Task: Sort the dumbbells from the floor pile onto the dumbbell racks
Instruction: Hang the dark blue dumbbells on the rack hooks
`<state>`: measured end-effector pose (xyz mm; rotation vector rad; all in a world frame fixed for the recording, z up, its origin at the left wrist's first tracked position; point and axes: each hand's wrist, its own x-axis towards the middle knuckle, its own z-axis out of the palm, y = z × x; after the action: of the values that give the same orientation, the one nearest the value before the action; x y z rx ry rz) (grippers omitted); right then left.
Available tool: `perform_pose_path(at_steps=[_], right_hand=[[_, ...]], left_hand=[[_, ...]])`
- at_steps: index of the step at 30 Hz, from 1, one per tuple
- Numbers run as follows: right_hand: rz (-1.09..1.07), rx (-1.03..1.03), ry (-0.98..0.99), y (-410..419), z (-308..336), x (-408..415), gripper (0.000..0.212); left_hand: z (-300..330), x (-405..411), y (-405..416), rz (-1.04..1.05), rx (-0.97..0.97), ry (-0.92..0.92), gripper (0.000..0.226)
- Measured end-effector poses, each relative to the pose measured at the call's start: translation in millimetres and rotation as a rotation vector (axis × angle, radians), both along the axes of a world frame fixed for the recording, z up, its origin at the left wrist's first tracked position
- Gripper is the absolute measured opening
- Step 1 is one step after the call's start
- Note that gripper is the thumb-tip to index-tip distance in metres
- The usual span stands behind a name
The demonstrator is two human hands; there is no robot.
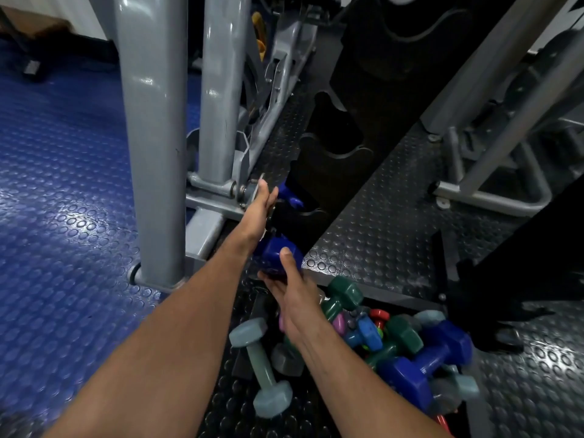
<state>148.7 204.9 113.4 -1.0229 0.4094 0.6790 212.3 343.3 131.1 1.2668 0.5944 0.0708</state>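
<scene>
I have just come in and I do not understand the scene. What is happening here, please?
A person is sorting dumbbells from a floor pile onto a black rack. The right hand holds one end of a blue dumbbell near the rack's lowest slots. The left hand reaches forward beside the rack, fingers extended, close to another blue dumbbell already there. Many dumbbells remain in the pile; the upper slots in view are empty.

Blue dumbbell [278, 256] w/ hex heads, held tilted at frame centre. Floor pile [379, 339] at 5 o'clock: green, blue, grey, red, pink, jumbled. Black rack [341, 153] at 12, one blue dumbbell [289, 197] in lowest cradle.
</scene>
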Motion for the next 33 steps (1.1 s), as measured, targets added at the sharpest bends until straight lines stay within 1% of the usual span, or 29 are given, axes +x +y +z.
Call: perform_pose_path(at_steps=[3,6,8,10,12,14,15,16,17,18,19,21,22,23,26,27,30,32,33], right_hand=[[0.043,-0.032,0.014,-1.6,2.2,2.9,0.045],[0.142,-0.112,-0.011,-6.5,4.8,7.0,0.046],[0.222,-0.189,-0.069,-12.0,5.1,10.4,0.042],[0.308,-0.269,-0.165,-17.7,5.8,12.5,0.044],[0.373,-0.347,-0.254,-23.3,11.8,12.7,0.054],[0.416,-0.416,-0.315,-29.6,19.4,13.4,0.062],[0.425,-0.437,-0.34,-33.6,23.8,13.9,0.058],[0.437,-0.442,-0.364,-38.6,29.3,14.3,0.049],[0.454,-0.444,-0.376,-44.2,32.6,14.5,0.042],[0.472,-0.448,-0.381,-50.8,35.6,13.9,0.041],[0.486,-0.458,-0.385,-59.0,38.3,12.6,0.046],[0.505,-0.514,-0.398,-78.8,38.4,9.6,0.07],[0.522,-0.552,-0.411,-91.1,37.2,8.1,0.078],[0.538,-0.587,-0.428,-105.9,36.3,7.2,0.08],[0.513,-0.687,-0.466,-156.8,36.0,7.1,0.07],[0.489,-0.719,-0.472,-174.1,33.6,7.4,0.067],[0.409,-0.816,-0.464,-227.1,23.0,9.4,0.057],[0.386,-0.88,-0.455,-258.6,17.8,11.6,0.049],[0.372,-0.924,-0.454,-273.0,14.9,14.7,0.045]], left_hand=[[1.0,-7.6,-3.6,0.036,0.025,-0.024,0.082],[6.2,-19.7,-4.1,0.071,0.042,-0.048,0.094],[-0.5,-26.5,-3.2,0.069,0.059,-0.049,0.1],[-5.4,-35.0,-5.4,0.084,0.098,-0.051,0.101],[-0.2,-44.7,-11.8,0.108,0.132,-0.048,0.103],[6.1,-54.0,-19.7,0.129,0.148,-0.052,0.097],[6.3,-57.5,-23.0,0.149,0.143,-0.061,0.094],[9.2,-62.5,-27.4,0.178,0.132,-0.064,0.094],[8.8,-67.0,-31.9,0.207,0.123,-0.059,0.1],[4.7,-71.7,-35.6,0.244,0.115,-0.04,0.106],[-4.0,-75.4,-38.2,0.28,0.119,-0.024,0.108],[-17.2,-86.4,-49.1,0.35,0.131,0.032,0.104],[-18.0,-91.5,-59.3,0.37,0.15,0.058,0.1],[-16.8,-95.1,-71.8,0.376,0.191,0.06,0.095],[5.0,-109.8,-128.3,0.38,0.365,0.052,0.08],[8.1,-114.6,-147.4,0.372,0.43,0.039,0.079],[7.8,-125.9,-206.2,0.298,0.546,0.027,0.088],[-2.2,-128.4,-239.9,0.21,0.556,0.094,0.091],[-9.7,-127.9,-254.6,0.157,0.531,0.133,0.093]])
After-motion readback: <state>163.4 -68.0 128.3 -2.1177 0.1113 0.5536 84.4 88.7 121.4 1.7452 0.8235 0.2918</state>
